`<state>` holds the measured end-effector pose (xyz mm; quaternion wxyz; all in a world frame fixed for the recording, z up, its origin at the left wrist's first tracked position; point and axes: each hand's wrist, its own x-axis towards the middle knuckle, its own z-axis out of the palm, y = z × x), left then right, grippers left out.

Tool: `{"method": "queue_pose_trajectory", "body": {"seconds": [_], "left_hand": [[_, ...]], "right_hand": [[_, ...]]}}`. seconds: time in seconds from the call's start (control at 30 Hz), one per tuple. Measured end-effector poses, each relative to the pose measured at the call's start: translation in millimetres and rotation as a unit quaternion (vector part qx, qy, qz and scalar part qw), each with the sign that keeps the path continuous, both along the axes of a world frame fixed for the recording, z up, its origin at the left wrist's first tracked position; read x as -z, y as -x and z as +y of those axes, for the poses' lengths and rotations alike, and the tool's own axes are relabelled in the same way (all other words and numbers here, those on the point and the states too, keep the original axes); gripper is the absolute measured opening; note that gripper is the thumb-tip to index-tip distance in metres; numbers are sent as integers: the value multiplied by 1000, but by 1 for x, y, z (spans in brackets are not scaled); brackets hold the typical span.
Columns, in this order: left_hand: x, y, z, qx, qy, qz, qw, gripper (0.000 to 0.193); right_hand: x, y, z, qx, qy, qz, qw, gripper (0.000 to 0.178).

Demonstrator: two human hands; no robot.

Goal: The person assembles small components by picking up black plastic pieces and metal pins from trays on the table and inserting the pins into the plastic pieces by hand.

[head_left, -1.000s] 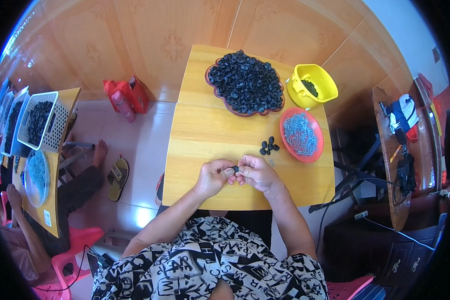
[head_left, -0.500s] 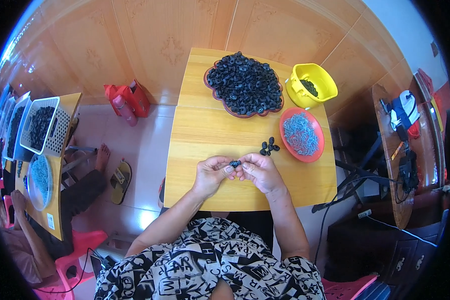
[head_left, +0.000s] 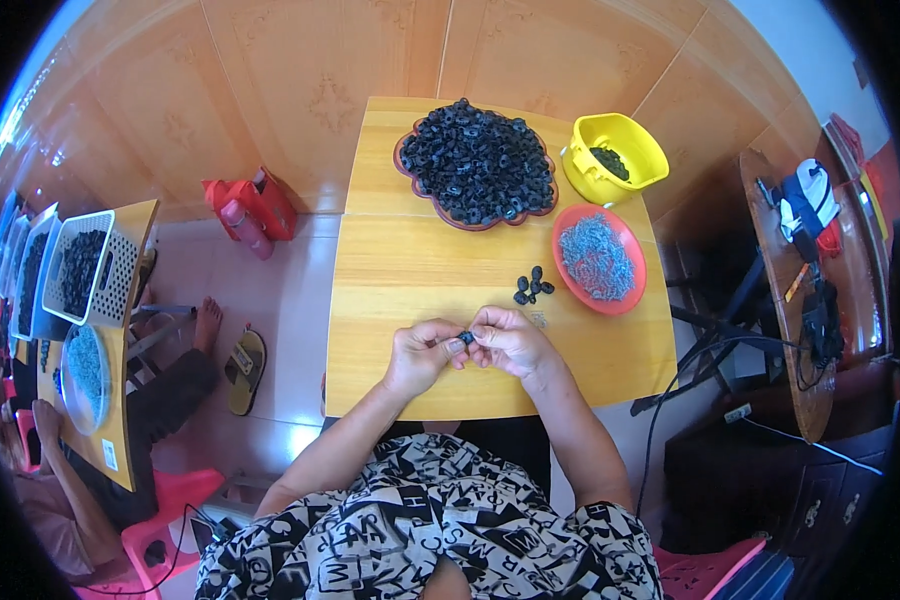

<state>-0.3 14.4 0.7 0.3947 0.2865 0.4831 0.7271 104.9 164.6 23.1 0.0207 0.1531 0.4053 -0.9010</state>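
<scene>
Just in from the table's near edge, my left hand (head_left: 422, 358) pinches a small black plastic part (head_left: 466, 338) between thumb and fingers. My right hand (head_left: 512, 345) meets it from the other side, fingertips pressed together against the part; anything tiny between them is hidden. Beyond my right hand lies a little cluster of several black parts (head_left: 533, 286). To its right, a red oval dish (head_left: 638, 290) holds a heap of thin silvery metal pieces (head_left: 595, 256). Farther back, a scalloped dark-red tray (head_left: 490, 226) is piled high with black plastic parts (head_left: 482, 165).
A yellow bucket (head_left: 592, 180) with some black pieces stands at the far right of the wooden table (head_left: 390, 290). Left, another person's hand (head_left: 47, 422) rests by a second table (head_left: 120, 440) with a white basket (head_left: 120, 270). A wooden side table (head_left: 792, 390) and cables are right.
The black part shows less between my fingers, and my right hand's fingers have shifted their grip on it. The whole view has shifted slightly.
</scene>
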Motion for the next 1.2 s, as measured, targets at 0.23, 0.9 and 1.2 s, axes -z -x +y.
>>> {"method": "queue_pose_trajectory", "body": {"seconds": [0.23,0.9,1.2], "left_hand": [[-8,-3,4,-48,-24,-79,995,16],[-1,-3,9,-26,-13,-89,996,31],[-2,0,4,-14,15,-70,997,29]], "right_hand": [[-15,5,-5,38,-38,-17,998,14],[-118,19,206,492,-161,51,854,12],[-70,82,130,324,-566,-99,752,46]]}}
